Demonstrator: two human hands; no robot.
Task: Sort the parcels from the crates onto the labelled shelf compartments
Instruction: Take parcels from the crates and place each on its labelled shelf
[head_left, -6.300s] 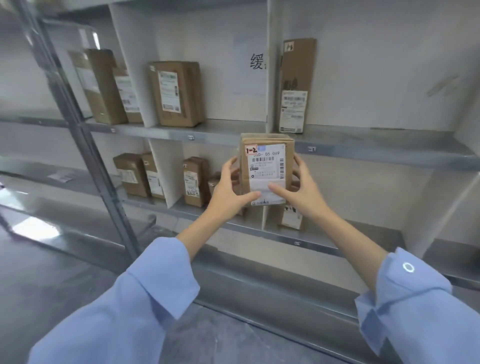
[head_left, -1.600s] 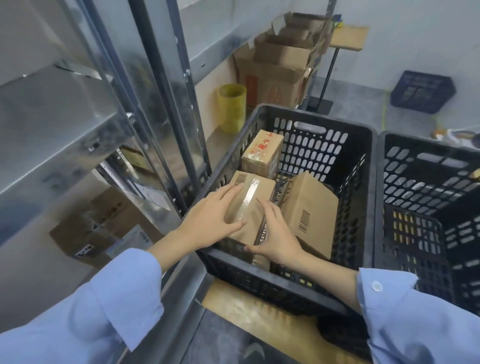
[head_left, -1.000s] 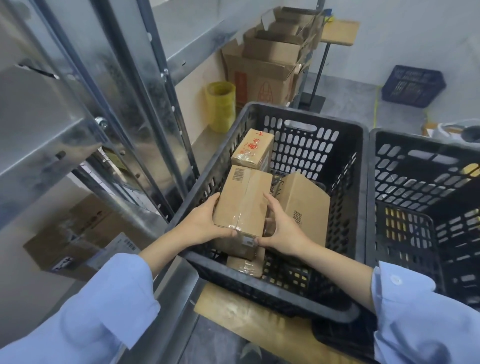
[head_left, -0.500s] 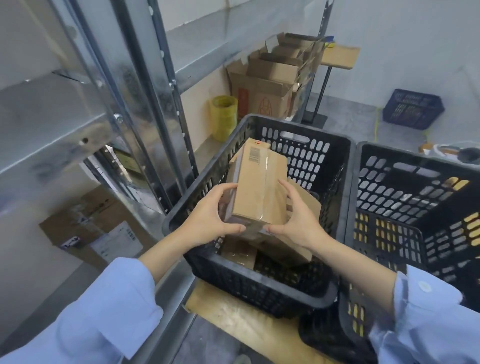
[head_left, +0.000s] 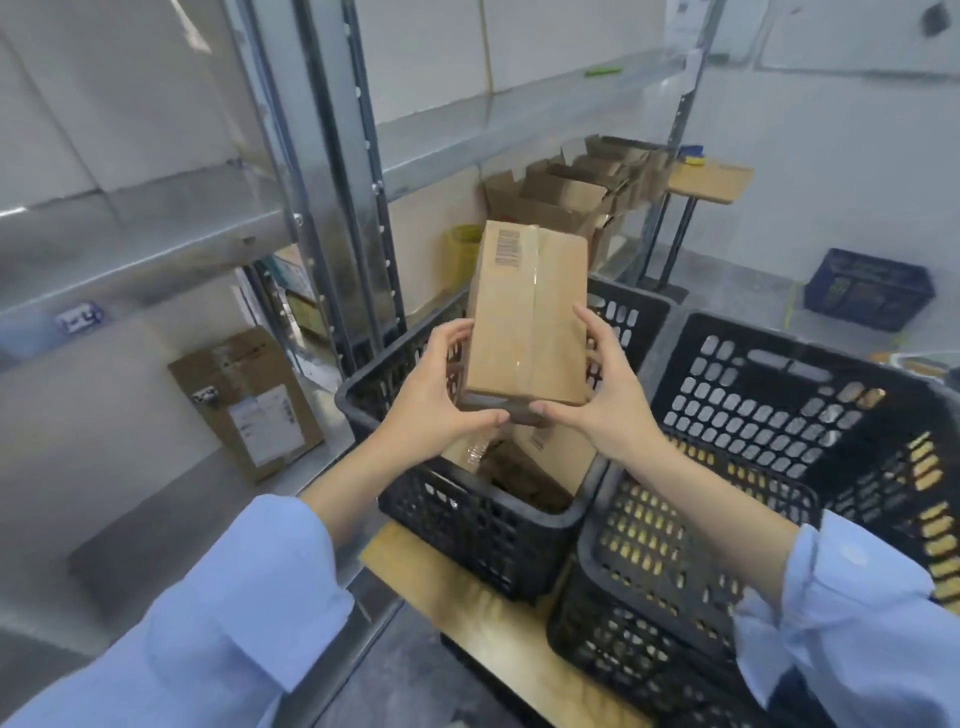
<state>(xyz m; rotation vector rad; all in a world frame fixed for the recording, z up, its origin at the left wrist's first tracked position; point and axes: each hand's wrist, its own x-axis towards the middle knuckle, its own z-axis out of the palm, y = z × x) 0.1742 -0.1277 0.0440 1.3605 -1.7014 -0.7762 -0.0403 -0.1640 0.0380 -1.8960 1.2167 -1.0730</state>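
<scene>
Cardboard parcel (head_left: 524, 322), taped, looks stiff and light | slick tape seam | left hand (head_left: 441, 405) and right hand (head_left: 597, 400) grip its lower corners.

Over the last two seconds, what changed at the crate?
The left hand and right hand gripped the box and lifted it out of the black crate. The other boxes stayed inside; the neighbouring crate did not move.

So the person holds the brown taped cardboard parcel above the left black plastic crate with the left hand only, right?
No. The head view shows both the left hand and the right hand gripping the brown taped cardboard parcel above the left black plastic crate.
</scene>
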